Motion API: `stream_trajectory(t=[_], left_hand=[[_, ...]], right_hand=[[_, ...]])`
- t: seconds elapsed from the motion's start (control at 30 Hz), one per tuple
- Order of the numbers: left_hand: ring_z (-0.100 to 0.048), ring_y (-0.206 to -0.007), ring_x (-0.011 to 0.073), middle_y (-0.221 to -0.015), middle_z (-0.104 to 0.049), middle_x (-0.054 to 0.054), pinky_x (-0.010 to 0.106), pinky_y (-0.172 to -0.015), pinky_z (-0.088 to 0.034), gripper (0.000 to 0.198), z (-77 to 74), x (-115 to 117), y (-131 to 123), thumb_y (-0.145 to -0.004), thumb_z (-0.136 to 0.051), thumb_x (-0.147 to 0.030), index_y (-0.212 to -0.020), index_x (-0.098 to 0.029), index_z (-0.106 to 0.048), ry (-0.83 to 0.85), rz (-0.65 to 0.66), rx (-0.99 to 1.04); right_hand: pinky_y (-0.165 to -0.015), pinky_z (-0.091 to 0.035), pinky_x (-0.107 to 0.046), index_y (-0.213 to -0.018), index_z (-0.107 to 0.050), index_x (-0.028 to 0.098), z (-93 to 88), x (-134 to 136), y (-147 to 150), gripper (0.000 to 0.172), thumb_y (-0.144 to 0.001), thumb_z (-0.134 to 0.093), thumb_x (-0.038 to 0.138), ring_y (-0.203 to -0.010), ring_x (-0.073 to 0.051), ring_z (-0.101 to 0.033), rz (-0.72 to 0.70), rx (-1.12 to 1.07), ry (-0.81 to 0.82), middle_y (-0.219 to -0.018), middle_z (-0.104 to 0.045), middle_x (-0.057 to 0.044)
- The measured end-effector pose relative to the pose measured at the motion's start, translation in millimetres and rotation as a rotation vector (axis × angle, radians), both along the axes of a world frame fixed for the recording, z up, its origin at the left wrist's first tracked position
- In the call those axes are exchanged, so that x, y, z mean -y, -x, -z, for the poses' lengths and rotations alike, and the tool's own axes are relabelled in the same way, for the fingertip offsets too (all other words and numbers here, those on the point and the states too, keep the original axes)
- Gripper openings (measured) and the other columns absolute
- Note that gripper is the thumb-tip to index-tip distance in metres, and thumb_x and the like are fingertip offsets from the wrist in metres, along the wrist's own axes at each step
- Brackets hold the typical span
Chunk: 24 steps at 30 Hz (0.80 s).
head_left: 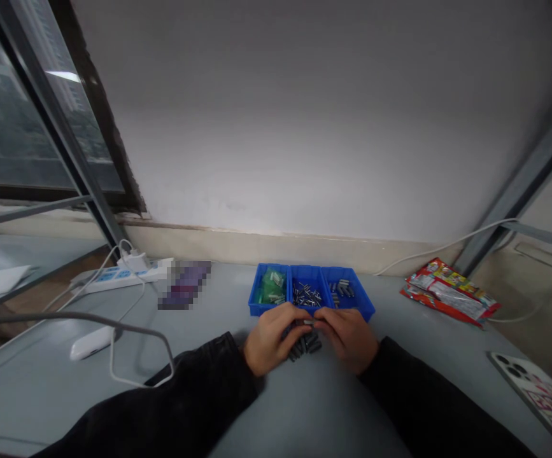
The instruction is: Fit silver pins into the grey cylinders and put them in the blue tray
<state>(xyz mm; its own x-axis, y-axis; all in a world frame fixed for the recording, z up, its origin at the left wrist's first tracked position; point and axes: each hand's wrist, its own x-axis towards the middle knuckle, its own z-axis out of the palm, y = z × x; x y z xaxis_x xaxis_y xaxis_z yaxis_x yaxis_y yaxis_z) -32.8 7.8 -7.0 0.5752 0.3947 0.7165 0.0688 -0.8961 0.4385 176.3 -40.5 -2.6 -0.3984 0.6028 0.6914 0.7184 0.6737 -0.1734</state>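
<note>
My left hand (276, 337) is closed in a pinch on a small, pale cylindrical piece (308, 322). My right hand (347, 335) is also closed, its thumb and forefinger meeting the other end of that piece; whether a second part sits in those fingertips is too small to tell. Beneath the fingers, a pile of dark grey metal cylinders (311, 344) lies on the table, partly hidden by my left hand. Just beyond the hands stand three joined blue bins: the left bin (255, 310) holds a green plastic bag, the middle bin (307, 273) thin metal pins, the right bin (362, 305) short grey cylinders.
On the left are a white power strip (125, 275), a white charging device (92, 342) and loose cables. A blurred purple item (187, 285) lies near them. To the right rest a red snack packet (452, 291) and a phone (538, 394). A wall rises behind the table.
</note>
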Motion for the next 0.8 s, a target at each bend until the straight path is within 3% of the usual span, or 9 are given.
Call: stream_trajectory(t=[0.17, 0.37, 0.53, 0.7, 0.8], left_hand=[[-0.063, -0.082, 0.0151, -0.092, -0.068, 0.005, 0.026, -0.075, -0.049, 0.01, -2.6, 0.6, -0.3, -0.099, -0.059, -0.02, -0.107, -0.016, -0.064, 0.038, -0.026, 0.033], [-0.063, -0.081, 0.0151, -0.089, -0.068, 0.005, 0.026, -0.073, -0.05, 0.007, -2.6, -0.1, -0.3, -0.097, -0.062, -0.02, -0.101, -0.016, -0.066, 0.024, 0.001, 0.055], [-0.065, -0.086, 0.0172, -0.095, -0.07, 0.008, 0.029, -0.077, -0.052, 0.012, -3.0, -0.2, 0.4, -0.097, -0.061, -0.018, -0.108, -0.016, -0.066, -0.006, 0.032, 0.074], [-0.064, -0.084, 0.017, -0.092, -0.069, 0.008, 0.029, -0.075, -0.053, 0.006, -1.2, -1.1, 0.4, -0.096, -0.062, -0.018, -0.1, -0.014, -0.065, 0.017, -0.001, 0.086], [-0.064, -0.085, 0.0173, -0.092, -0.07, 0.008, 0.03, -0.076, -0.053, 0.006, -2.1, -1.3, -0.3, -0.096, -0.063, -0.017, -0.1, -0.014, -0.065, -0.004, 0.012, 0.106]], right_hand=[[-0.063, -0.039, -0.026, -0.106, -0.054, 0.019, 1.0, 0.7, 1.8, 0.023, -0.107, -0.041, 0.038, -0.069, -0.015, -0.065, -0.006, -0.001, 0.073, -0.083, -0.068, -0.001], [-0.063, -0.039, -0.026, -0.101, -0.056, 0.018, 2.0, -1.6, 2.4, 0.029, -0.109, -0.033, 0.033, -0.073, -0.015, -0.066, -0.015, 0.052, -0.014, -0.084, -0.067, -0.002], [-0.061, -0.039, -0.027, -0.092, -0.057, 0.017, 0.5, -0.5, 1.2, 0.037, -0.11, -0.03, 0.035, -0.068, -0.015, -0.065, -0.024, 0.055, 0.045, -0.076, -0.066, -0.002], [-0.067, -0.043, -0.026, -0.108, -0.057, 0.018, -0.3, 1.4, 2.1, 0.024, -0.107, -0.039, 0.034, -0.076, -0.016, -0.068, -0.024, -0.014, 0.071, -0.089, -0.071, -0.004], [-0.066, -0.043, -0.026, -0.107, -0.057, 0.018, 1.1, 0.6, 2.1, 0.023, -0.107, -0.037, 0.03, -0.076, -0.016, -0.068, -0.008, 0.007, 0.049, -0.087, -0.071, -0.004]])
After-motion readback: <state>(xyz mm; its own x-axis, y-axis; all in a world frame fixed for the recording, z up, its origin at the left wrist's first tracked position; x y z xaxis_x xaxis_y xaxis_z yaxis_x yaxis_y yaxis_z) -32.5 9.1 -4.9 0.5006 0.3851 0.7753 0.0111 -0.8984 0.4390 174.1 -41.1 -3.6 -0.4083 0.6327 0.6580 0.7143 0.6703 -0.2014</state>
